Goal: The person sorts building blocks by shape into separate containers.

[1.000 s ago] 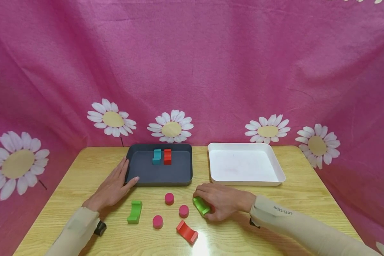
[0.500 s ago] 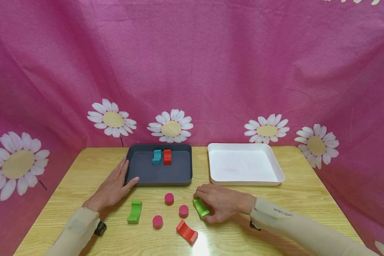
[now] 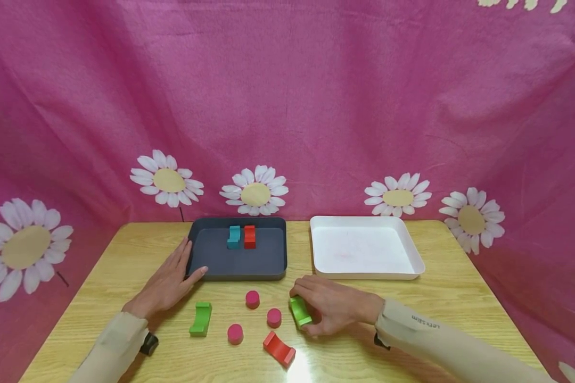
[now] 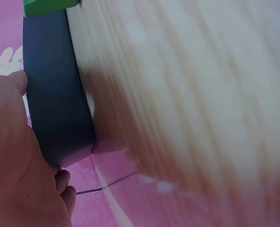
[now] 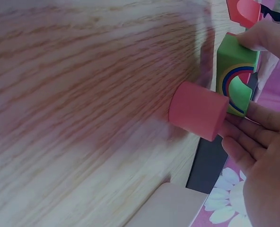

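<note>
My right hand (image 3: pixel 334 306) pinches a green arch block (image 3: pixel 300 311) on the table, in front of the white tray's near left corner. In the right wrist view the thumb and fingers hold the ends of the green block (image 5: pixel 232 71), which has a coloured arc round its notch. Under the palm, hidden from the head view, a pinkish-red cylinder (image 5: pixel 196 111) lies by the fingers. My left hand (image 3: pixel 165 282) rests with straight fingers along the left side of the dark tray (image 3: pixel 239 268); its wrist view shows the fingers at the tray's wall (image 4: pixel 55 85).
Inside the dark tray stand a teal block (image 3: pixel 233 237) and a red block (image 3: pixel 249 237). A white tray (image 3: pixel 368 275) is at the back right. Several pink cylinders (image 3: pixel 252 299), a second green block (image 3: pixel 200 319) and a red arch block (image 3: pixel 279 349) lie in front.
Between my right fingers the green block has turned slightly, its near end swinging toward my body and a little left. My left hand stays against the dark tray.
</note>
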Demonstrator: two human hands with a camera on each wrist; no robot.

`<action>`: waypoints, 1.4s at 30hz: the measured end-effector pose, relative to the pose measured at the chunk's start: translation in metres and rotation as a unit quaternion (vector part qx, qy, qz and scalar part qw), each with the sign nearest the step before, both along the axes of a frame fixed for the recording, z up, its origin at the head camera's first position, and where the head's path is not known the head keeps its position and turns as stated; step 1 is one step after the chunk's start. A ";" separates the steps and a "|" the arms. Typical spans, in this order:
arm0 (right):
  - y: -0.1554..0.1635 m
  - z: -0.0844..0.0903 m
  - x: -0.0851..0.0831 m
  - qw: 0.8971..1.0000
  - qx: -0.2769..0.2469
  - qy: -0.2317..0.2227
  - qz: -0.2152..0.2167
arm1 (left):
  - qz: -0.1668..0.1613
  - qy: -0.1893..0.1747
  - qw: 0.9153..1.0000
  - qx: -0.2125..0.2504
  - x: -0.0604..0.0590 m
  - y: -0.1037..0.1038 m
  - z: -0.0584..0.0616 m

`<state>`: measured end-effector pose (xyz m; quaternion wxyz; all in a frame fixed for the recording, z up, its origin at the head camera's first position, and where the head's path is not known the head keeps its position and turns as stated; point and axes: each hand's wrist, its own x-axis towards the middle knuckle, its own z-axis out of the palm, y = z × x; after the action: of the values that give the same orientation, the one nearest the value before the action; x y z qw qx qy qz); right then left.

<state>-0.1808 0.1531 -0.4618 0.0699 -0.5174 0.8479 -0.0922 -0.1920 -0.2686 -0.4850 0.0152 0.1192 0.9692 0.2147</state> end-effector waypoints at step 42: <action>0.001 0.046 -0.005 0.996 -0.070 0.031 -0.039 | -0.002 0.003 1.000 0.004 -0.001 -0.001 -0.002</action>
<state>-0.1863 0.1545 -0.4161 0.0035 -0.4898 0.8609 -0.1377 -0.1928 -0.2693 -0.4865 0.0119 0.1223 0.9681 0.2183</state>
